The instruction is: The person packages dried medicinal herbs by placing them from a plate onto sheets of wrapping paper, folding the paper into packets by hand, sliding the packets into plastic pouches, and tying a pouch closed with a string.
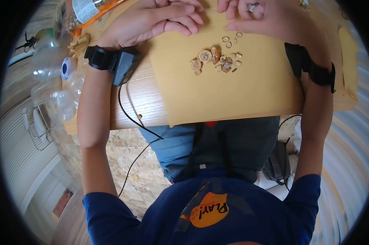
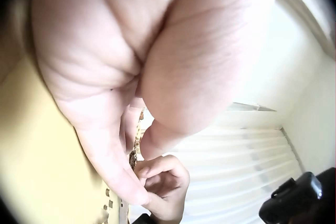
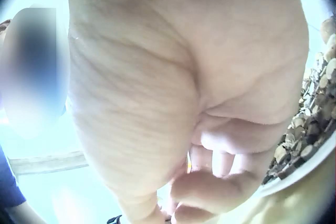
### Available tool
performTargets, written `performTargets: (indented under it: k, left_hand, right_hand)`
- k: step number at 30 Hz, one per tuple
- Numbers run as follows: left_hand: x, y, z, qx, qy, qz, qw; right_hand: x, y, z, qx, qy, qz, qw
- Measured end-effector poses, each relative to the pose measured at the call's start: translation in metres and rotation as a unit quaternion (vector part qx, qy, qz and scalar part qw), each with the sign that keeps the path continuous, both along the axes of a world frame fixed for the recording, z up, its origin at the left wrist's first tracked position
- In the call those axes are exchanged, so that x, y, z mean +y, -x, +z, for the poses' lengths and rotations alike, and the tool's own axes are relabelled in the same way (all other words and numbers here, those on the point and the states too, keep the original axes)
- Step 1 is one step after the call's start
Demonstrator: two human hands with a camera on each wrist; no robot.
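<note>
I see both hands at 12 o'clock over the paper sheet [image 1: 217, 94]: right hand [image 1: 266, 18] fingers pinch a small piece, left hand [image 1: 156, 20] fingers curled, steadying; dried slices [image 1: 215, 60] piled nearby on the desk [image 1: 139, 98].

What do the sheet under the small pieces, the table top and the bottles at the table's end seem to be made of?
The sheet looks like matte tan kraft paper or thin card: flat, uniform, with a crisp edge overhanging the table. The table top looks like light wood or wood-look laminate, judging by its visible grain lines. The bottles look like clear, glossy thin plastic: see-through with bright highlights.
</note>
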State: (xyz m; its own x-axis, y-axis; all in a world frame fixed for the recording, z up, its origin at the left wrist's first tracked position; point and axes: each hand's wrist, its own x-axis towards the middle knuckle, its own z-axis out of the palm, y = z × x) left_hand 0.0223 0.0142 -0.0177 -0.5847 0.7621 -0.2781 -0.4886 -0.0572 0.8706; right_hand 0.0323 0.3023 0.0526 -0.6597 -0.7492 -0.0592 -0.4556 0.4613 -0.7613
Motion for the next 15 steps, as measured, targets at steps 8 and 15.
performTargets:
  k: [8,15]
  left_hand:
    - [0.0,0.0,0.003,-0.008,0.004,0.005,1.0]
    - [-0.001,0.004,-0.003,-0.019,-0.025,0.003,0.999]
  right_hand:
    - [-0.002,0.005,-0.02,-0.033,0.003,0.098,0.995]
    - [-0.008,-0.003,-0.018,-0.031,-0.004,0.109,0.994]
